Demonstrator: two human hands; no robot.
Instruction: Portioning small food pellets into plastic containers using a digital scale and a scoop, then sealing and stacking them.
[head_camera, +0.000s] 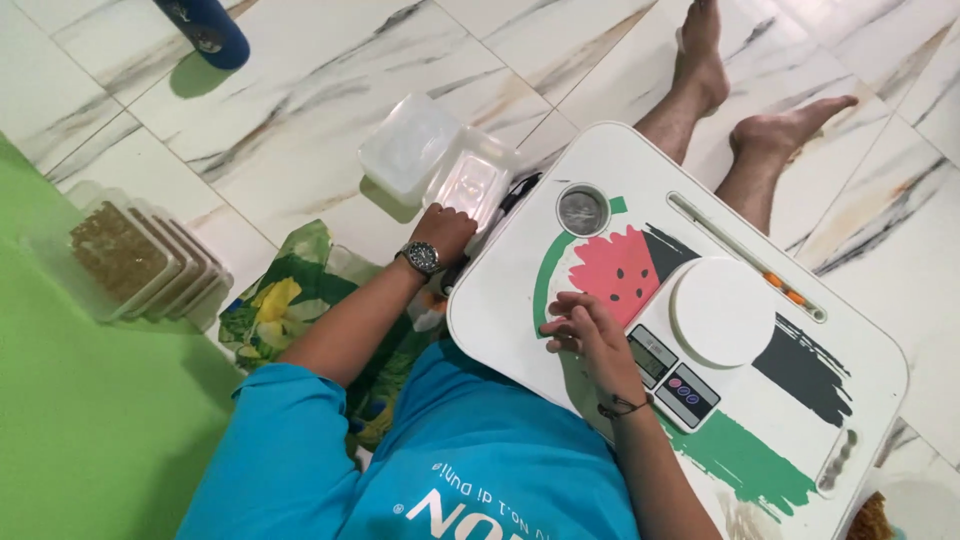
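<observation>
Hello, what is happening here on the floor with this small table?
A person in a blue shirt sits on the tiled floor with a white lap table over the legs. The left hand reaches off the table's edge to a clear plastic container lying on the floor beside its lid. The right hand rests on the table next to a white kitchen scale, whose round plate is bare. A stack of filled containers stands further left.

Grey scale screen on lap table, clear lidded boxes left
</observation>
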